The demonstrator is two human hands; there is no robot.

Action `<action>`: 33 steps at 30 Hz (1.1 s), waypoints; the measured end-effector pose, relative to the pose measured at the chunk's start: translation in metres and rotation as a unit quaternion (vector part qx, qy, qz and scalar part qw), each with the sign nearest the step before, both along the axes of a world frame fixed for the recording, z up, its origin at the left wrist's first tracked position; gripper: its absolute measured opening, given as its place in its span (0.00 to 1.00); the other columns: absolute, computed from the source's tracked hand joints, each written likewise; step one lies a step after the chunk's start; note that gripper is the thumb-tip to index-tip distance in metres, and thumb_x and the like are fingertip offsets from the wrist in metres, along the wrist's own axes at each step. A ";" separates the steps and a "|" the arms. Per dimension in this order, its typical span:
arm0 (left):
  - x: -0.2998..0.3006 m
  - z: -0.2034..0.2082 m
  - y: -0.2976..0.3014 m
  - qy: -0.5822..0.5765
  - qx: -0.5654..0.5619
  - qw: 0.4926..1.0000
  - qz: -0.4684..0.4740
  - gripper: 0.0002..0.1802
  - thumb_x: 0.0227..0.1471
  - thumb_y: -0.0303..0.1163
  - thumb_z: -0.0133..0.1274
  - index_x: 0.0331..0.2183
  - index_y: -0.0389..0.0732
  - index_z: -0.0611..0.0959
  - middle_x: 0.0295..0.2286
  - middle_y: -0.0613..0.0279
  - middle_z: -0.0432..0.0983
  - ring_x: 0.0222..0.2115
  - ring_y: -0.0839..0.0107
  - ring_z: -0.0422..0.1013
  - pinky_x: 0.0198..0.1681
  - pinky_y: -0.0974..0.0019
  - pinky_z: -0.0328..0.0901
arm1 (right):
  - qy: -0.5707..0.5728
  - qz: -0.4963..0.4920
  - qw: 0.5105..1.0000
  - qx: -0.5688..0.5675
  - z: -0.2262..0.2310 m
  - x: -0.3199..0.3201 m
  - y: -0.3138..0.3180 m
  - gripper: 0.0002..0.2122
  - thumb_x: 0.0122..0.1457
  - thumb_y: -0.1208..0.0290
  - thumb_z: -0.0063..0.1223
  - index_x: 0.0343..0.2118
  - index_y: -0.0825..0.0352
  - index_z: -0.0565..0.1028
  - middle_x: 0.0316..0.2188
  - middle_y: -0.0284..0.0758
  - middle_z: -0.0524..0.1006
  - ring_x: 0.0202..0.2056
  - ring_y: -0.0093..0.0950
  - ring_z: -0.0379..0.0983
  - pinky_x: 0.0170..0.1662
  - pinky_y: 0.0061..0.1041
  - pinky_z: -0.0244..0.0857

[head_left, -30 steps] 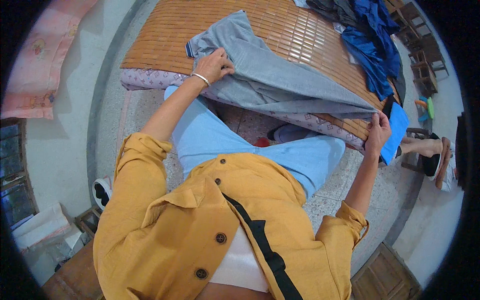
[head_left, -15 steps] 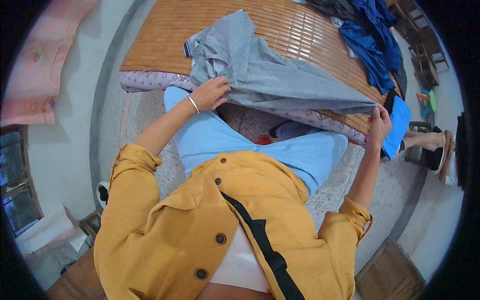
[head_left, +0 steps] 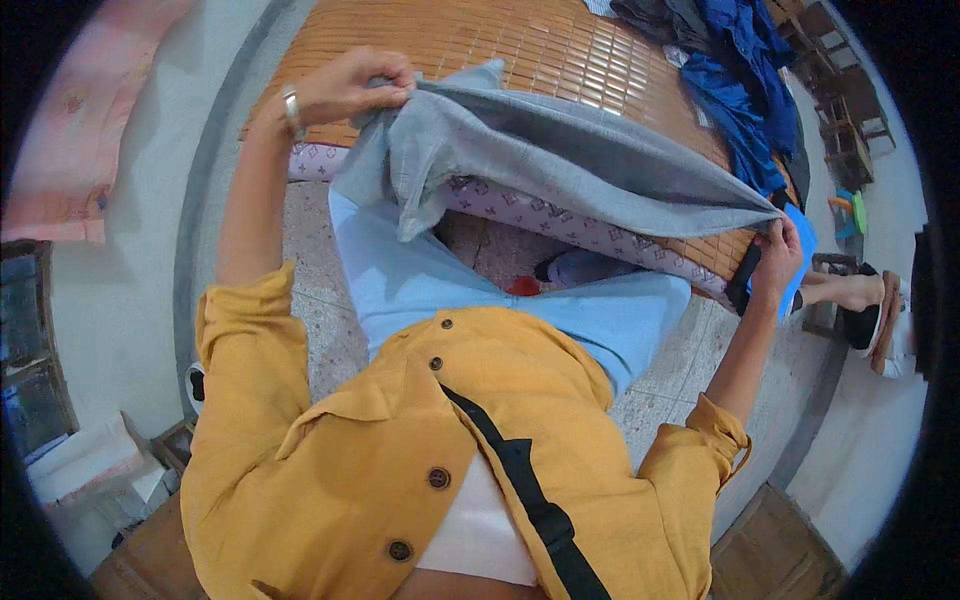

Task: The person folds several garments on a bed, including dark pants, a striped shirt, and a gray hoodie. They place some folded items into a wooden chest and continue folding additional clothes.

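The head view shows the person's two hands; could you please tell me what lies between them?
The grey cloth spans that stretch, gripped by the left hand and the right hand, as the head view shows.

The bed carries a mat of glossy brown slats set in close rows, and its near side shows a lilac covering with a small repeated motif. At the far right lie clothes — a crumpled dark blue garment trailing toward the right edge, a dark grey one against it, and a bit of striped cloth beside that. A grey garment stretches along the near edge — how much rests on the slats is unclear.
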State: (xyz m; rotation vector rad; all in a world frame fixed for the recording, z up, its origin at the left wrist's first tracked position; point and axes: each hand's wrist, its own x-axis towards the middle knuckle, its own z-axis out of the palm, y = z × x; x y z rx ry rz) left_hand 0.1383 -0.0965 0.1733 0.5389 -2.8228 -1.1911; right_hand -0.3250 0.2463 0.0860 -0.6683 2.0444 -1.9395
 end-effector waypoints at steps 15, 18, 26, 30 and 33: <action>-0.082 -0.128 0.002 0.104 -0.277 0.927 0.229 0.13 0.43 0.33 0.53 0.29 0.33 0.77 0.33 0.51 0.70 0.37 0.55 0.66 0.40 0.60 0.63 | -0.042 0.007 0.999 0.003 -0.041 0.010 0.000 0.06 0.55 0.75 0.50 0.34 0.70 0.74 0.25 0.30 0.74 0.21 0.16 0.66 0.21 0.16 0.60; -0.093 -0.132 0.047 0.012 -0.298 0.922 0.247 0.23 0.40 0.45 0.55 0.29 0.32 0.77 0.35 0.50 0.68 0.39 0.55 0.65 0.39 0.58 0.63 | -0.058 0.009 0.998 0.021 -0.049 0.014 0.000 0.05 0.56 0.74 0.49 0.33 0.69 0.73 0.26 0.29 0.73 0.22 0.16 0.65 0.23 0.15 0.60; -0.091 -0.186 0.035 0.002 -0.187 0.961 0.205 0.17 0.35 0.24 0.49 0.34 0.34 0.76 0.36 0.54 0.69 0.42 0.56 0.65 0.44 0.60 0.62 | -0.041 0.010 0.998 0.047 -0.040 0.019 -0.002 0.05 0.56 0.74 0.49 0.33 0.69 0.74 0.26 0.29 0.73 0.23 0.16 0.65 0.23 0.16 0.60; -0.075 -0.137 0.004 -0.004 0.005 0.997 0.080 0.22 0.34 0.17 0.42 0.37 0.37 0.78 0.40 0.56 0.70 0.45 0.61 0.64 0.51 0.65 0.57 | -0.058 -0.014 0.998 0.036 -0.048 0.002 0.013 0.06 0.55 0.75 0.50 0.34 0.69 0.75 0.26 0.30 0.74 0.23 0.17 0.66 0.23 0.17 0.61; -0.056 -0.118 -0.008 0.020 0.096 0.995 0.026 0.25 0.36 0.15 0.41 0.40 0.37 0.77 0.43 0.59 0.70 0.47 0.67 0.63 0.54 0.68 0.53 | -0.079 -0.025 0.996 0.030 -0.050 0.004 0.011 0.06 0.55 0.75 0.50 0.34 0.69 0.74 0.26 0.30 0.74 0.23 0.17 0.66 0.23 0.17 0.61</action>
